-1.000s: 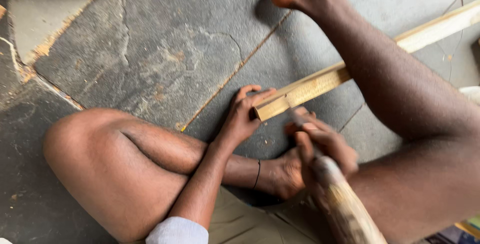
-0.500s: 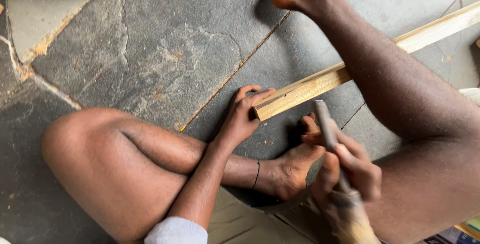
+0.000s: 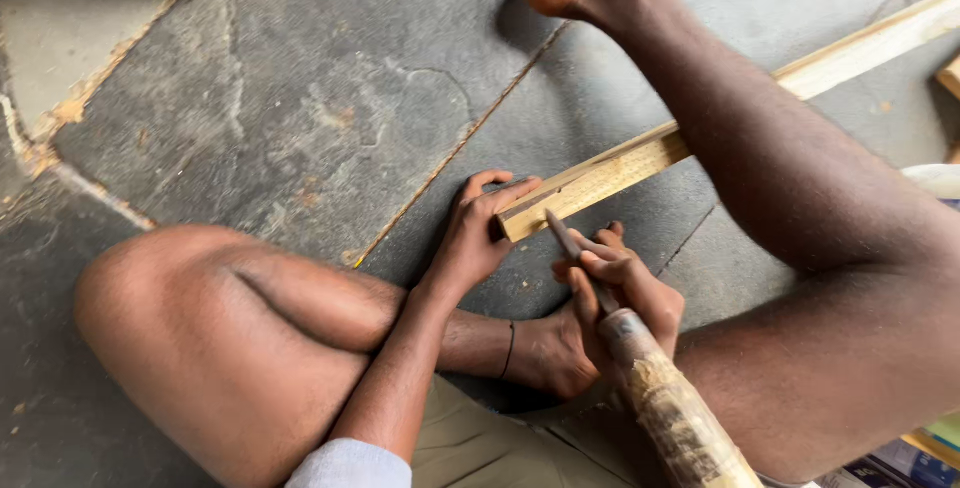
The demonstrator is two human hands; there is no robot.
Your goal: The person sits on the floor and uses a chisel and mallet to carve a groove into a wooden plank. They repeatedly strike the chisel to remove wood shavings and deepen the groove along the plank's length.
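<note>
Soft, even daylight, no glare; faint shadows under the legs on the grey stone floor (image 3: 300,98); near wooden tool handle (image 3: 680,418) slightly blurred.
</note>
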